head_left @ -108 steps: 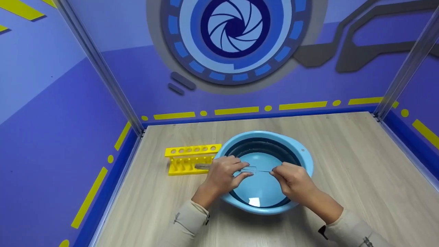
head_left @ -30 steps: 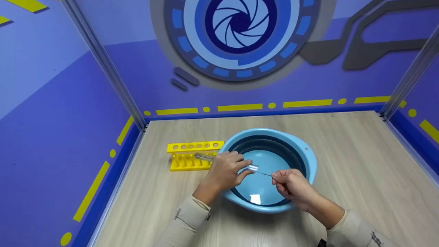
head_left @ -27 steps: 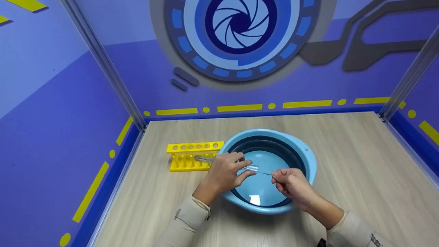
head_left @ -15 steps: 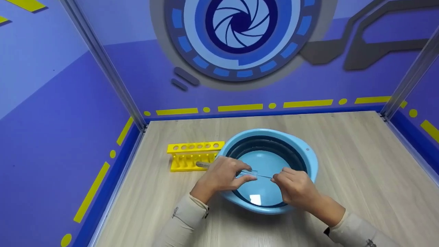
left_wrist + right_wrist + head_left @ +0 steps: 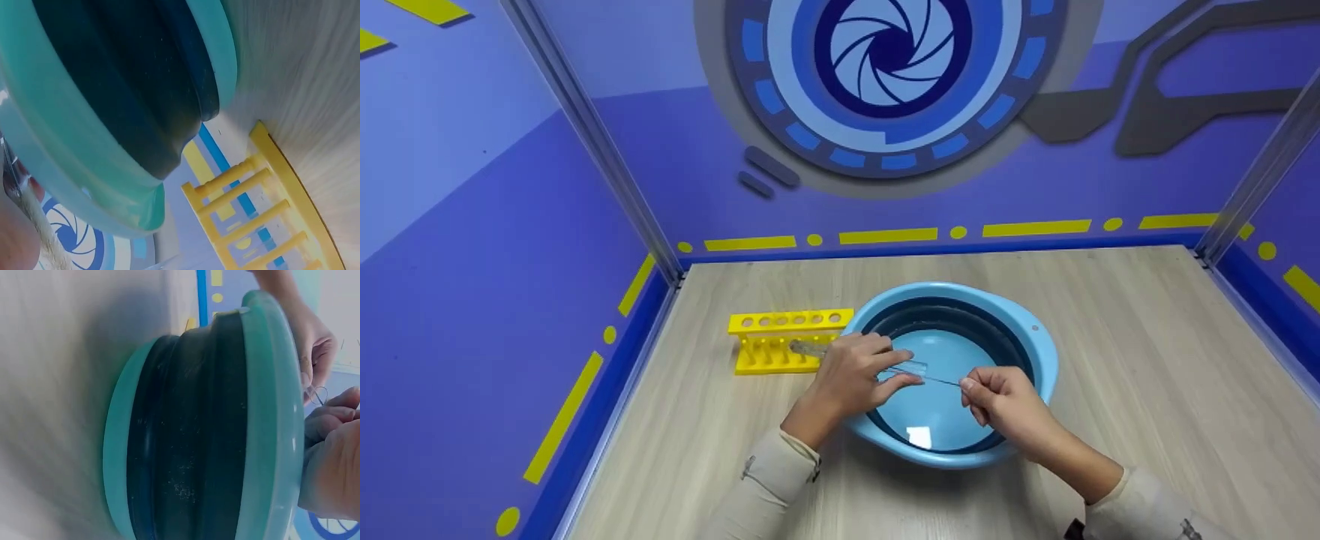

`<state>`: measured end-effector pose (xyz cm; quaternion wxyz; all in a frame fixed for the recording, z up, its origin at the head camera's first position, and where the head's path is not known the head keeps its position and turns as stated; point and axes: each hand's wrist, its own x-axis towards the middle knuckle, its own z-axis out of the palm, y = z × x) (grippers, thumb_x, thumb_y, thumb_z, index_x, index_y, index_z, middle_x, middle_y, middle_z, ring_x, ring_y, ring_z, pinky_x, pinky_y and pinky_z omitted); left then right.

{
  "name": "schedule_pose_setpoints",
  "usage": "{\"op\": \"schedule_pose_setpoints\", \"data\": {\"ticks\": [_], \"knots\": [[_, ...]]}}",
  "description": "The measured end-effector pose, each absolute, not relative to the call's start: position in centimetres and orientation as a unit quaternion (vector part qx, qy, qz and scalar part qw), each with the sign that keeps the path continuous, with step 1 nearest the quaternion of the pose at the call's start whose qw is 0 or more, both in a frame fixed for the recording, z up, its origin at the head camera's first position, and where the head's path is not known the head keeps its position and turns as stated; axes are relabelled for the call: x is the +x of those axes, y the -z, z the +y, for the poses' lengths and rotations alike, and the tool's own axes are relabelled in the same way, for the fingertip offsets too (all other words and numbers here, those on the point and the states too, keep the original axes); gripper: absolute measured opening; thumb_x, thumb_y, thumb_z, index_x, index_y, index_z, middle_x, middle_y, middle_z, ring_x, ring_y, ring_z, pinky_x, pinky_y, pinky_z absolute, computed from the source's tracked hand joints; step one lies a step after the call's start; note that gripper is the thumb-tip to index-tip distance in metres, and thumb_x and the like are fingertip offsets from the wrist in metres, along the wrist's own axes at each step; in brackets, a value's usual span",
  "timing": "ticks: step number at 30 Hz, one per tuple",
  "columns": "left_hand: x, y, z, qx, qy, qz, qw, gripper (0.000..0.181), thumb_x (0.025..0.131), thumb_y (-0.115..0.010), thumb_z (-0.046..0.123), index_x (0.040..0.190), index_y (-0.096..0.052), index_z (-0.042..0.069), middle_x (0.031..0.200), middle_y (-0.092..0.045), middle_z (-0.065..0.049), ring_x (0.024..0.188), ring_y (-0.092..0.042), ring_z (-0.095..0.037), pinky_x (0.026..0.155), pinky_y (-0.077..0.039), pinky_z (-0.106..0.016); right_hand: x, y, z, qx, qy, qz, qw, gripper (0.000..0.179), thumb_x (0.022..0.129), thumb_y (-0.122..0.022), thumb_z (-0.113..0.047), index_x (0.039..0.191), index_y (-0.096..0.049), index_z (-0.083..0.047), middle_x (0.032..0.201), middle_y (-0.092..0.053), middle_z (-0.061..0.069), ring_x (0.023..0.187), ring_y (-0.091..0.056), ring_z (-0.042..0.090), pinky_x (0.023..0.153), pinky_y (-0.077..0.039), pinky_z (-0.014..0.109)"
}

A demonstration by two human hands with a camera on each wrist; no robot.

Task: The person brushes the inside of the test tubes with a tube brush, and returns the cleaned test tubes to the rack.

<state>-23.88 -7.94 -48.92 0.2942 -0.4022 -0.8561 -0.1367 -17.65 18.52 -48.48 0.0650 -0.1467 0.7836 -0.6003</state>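
My left hand holds a clear test tube over the basin, its mouth facing right and slightly down. Pale bristles of a test tube brush show at the tube's closed end, left of the hand; the left wrist view shows these bristles inside the glass. The brush's thin wire handle runs out of the mouth to my right hand, which pinches its end between thumb and fingers. In the right wrist view, the right hand faces the left hand. The palm hides the tube's middle.
Beneath both hands stands a light blue collapsible basin with dark folding walls and water in it. A yellow test tube rack is close to its left side. Wooden tabletop surrounds them, bounded by blue and purple panels at the back and sides.
Over the last half second my right hand has rolled from knuckles up to show its curled fingers. My left hand has risen slightly, tilting the tube's mouth down. The brush remains inside.
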Motion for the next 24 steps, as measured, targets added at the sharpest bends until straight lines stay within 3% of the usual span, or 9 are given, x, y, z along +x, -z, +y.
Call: {"op": "schedule_pose_setpoints", "data": {"ticks": [2,6,8,10,13,17,24], "knots": [[-23.9,48.6,-8.1,-0.406,0.149,-0.862,0.265,0.044,0.097,-0.069,0.063,0.114,-0.085,0.026,0.072,-0.067,0.008,0.062,-0.057,-0.007,0.062,-0.045,-0.013,-17.8,49.0,18.5,-0.228,0.546,0.806,-0.02,0.024,0.107,-0.062,-0.007,0.084,-0.067,-0.007,0.061,-0.054,-0.003,0.054,-0.049,0.004,0.05,-0.043,0.018],[-23.8,48.0,-8.6,-0.411,0.192,-0.873,0.177,0.043,0.1,-0.066,0.06,0.112,-0.085,0.024,0.082,-0.079,0.007,0.062,-0.062,-0.005,0.063,-0.049,-0.009,-18.7,50.3,18.7,-0.39,0.396,0.791,-0.256,0.027,0.089,-0.072,0.014,0.083,-0.069,-0.013,0.064,-0.057,-0.005,0.058,-0.052,0.003,0.056,-0.048,0.014],[-23.8,47.7,-8.8,-0.41,0.22,-0.876,0.128,0.043,0.101,-0.066,0.06,0.113,-0.084,0.023,0.09,-0.083,0.006,0.064,-0.065,-0.003,0.068,-0.052,-0.009,-19.2,50.8,18.9,-0.429,0.365,0.764,-0.315,0.028,0.083,-0.074,0.016,0.083,-0.069,-0.011,0.067,-0.059,-0.003,0.06,-0.053,0.005,0.06,-0.049,0.014],[-23.8,47.6,-9.0,-0.405,0.239,-0.878,0.088,0.044,0.101,-0.064,0.061,0.114,-0.084,0.024,0.091,-0.083,0.006,0.066,-0.065,-0.002,0.071,-0.054,-0.01,-19.5,51.1,19.2,-0.448,0.356,0.745,-0.342,0.023,0.086,-0.073,0.013,0.084,-0.069,-0.01,0.068,-0.06,-0.002,0.061,-0.055,0.007,0.06,-0.05,0.014],[-23.8,47.4,-9.2,-0.397,0.253,-0.881,0.055,0.044,0.101,-0.065,0.062,0.114,-0.085,0.025,0.088,-0.081,0.006,0.066,-0.062,-0.001,0.071,-0.054,-0.012,-19.7,51.3,19.6,-0.461,0.343,0.738,-0.353,0.016,0.098,-0.067,0.002,0.086,-0.069,-0.009,0.069,-0.061,-0.002,0.061,-0.056,0.008,0.06,-0.05,0.014],[-23.8,47.2,-9.6,-0.393,0.253,-0.883,0.051,0.04,0.099,-0.069,0.058,0.112,-0.085,0.023,0.087,-0.08,0.007,0.065,-0.06,-0.001,0.067,-0.052,-0.013,-19.8,51.1,19.9,-0.468,0.325,0.738,-0.363,0.022,0.107,-0.06,-0.009,0.088,-0.069,-0.008,0.07,-0.061,-0.002,0.062,-0.055,0.008,0.059,-0.049,0.013],[-23.9,47.8,-10.5,-0.383,0.246,-0.889,0.054,0.047,0.099,-0.066,0.064,0.114,-0.084,0.023,0.086,-0.079,0.007,0.064,-0.057,-0.001,0.062,-0.046,-0.012,-20.0,51.2,20.6,-0.469,0.301,0.73,-0.396,0.029,0.11,-0.056,-0.015,0.086,-0.069,-0.006,0.069,-0.061,-0.001,0.062,-0.052,0.01,0.057,-0.048,0.016]]}}
